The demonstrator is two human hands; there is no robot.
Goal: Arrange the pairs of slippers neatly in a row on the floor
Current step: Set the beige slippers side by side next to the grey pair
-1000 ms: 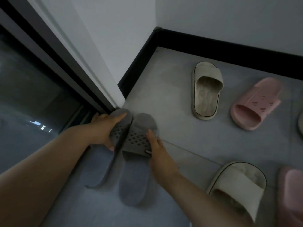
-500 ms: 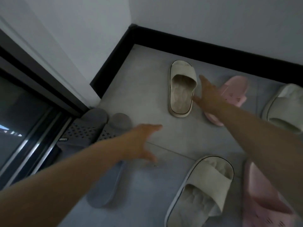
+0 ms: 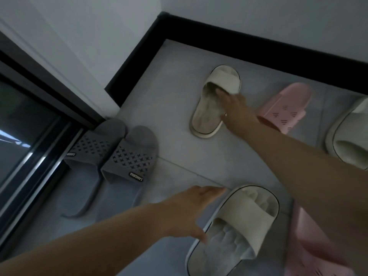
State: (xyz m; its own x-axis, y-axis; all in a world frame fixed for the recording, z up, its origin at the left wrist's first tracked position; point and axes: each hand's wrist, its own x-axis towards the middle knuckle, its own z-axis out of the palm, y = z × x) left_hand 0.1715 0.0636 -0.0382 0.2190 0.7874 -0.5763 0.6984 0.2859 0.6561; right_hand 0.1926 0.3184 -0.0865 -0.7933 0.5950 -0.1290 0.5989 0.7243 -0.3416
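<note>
A grey pair, left slipper (image 3: 91,150) and right slipper (image 3: 129,162), lies side by side against the door frame. My right hand (image 3: 237,110) reaches to the far beige slipper (image 3: 207,116); its fingers are tucked under the strap and the thumb is on top. Spread open, my left hand (image 3: 185,212) sits at the left rim of the near beige slipper (image 3: 239,222), thumb touching the edge. A pink slipper (image 3: 284,108) lies right of my right hand. A second pink one (image 3: 310,246) is partly hidden under my right forearm.
A whitish slipper (image 3: 350,140) lies at the right edge, cut off by the frame. Black skirting (image 3: 258,46) runs along the far wall and into the corner. A dark sliding door with a metal track (image 3: 39,156) borders the floor on the left.
Both hands left the grey pair, which now rests by the door. My right hand moved from above the pink slipper onto the far beige one. My left hand shifted right to the near beige slipper.
</note>
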